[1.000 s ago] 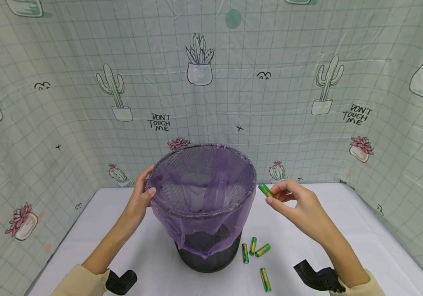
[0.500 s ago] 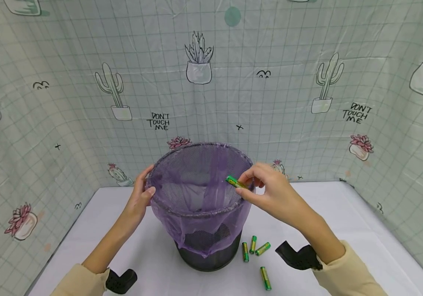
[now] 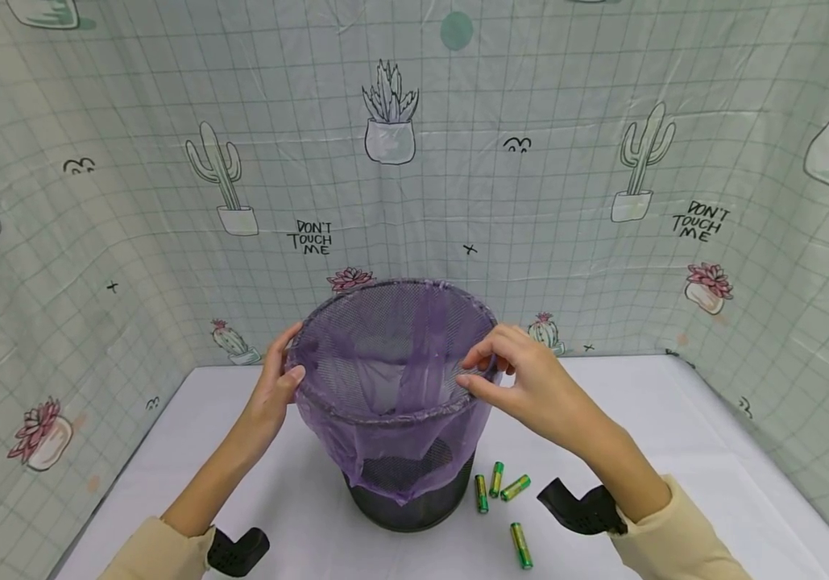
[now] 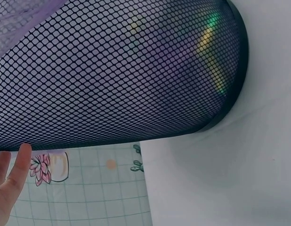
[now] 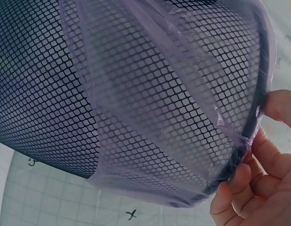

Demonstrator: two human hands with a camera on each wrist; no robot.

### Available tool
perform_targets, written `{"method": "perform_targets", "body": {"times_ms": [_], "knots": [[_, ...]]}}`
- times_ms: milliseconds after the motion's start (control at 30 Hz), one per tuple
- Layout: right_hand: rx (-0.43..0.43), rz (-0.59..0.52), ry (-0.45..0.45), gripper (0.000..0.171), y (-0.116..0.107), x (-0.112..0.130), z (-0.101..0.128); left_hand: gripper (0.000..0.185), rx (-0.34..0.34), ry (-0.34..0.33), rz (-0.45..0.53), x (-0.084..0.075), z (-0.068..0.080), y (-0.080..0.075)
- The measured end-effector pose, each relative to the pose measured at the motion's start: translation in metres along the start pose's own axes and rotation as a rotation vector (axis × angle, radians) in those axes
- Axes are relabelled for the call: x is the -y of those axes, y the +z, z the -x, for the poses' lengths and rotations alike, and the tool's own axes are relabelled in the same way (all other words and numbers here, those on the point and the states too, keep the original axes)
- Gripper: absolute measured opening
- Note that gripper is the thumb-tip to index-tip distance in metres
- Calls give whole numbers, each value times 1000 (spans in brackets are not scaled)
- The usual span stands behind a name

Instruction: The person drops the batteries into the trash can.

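Note:
A black mesh wastebasket (image 3: pixel 407 515), lined with a purple plastic bag (image 3: pixel 385 443), stands upright on the table. At its left rim my left hand (image 3: pixel 272 379) holds on, thumb over the edge and fingers outside. My right hand (image 3: pixel 530 383) hovers over the right rim, thumb and fingertips apart, holding nothing visible. Seen from the right wrist, those fingers (image 5: pixel 279 155) are beside the bag-covered rim. Green-and-yellow batteries lie right of the basket: one battery (image 3: pixel 521 546) nearer me and a cluster including another battery (image 3: pixel 516 487). Blurred green-yellow shapes (image 4: pixel 211 33) show through the mesh.
The white tabletop (image 3: pixel 675 451) extends around the basket. Behind and on both sides hangs a grid-patterned curtain (image 3: pixel 559 201) with cactus drawings. Each wrist bears a black mount, such as the right mount (image 3: pixel 581 507).
My right hand has moved left to the basket's rim with a battery and let it go; the battery is out of sight now. My left hand stays on the rim.

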State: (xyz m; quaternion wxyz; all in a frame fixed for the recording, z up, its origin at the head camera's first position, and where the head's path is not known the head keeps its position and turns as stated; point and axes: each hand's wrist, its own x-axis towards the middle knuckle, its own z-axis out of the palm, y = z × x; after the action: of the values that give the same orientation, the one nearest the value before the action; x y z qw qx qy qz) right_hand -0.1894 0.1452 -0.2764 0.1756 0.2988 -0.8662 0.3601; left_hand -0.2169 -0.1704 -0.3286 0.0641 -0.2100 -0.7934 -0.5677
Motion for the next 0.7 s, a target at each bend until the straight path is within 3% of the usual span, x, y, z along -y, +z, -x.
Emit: {"method": "perform_targets", "body": {"times_ms": [400,700], "knots": [[-72,13,75,21,-3,-3,10,59,6,0,13,1,1,0],[-134,5,201,33,-1,-32,36,59,12,12,27,0,0,0]]}}
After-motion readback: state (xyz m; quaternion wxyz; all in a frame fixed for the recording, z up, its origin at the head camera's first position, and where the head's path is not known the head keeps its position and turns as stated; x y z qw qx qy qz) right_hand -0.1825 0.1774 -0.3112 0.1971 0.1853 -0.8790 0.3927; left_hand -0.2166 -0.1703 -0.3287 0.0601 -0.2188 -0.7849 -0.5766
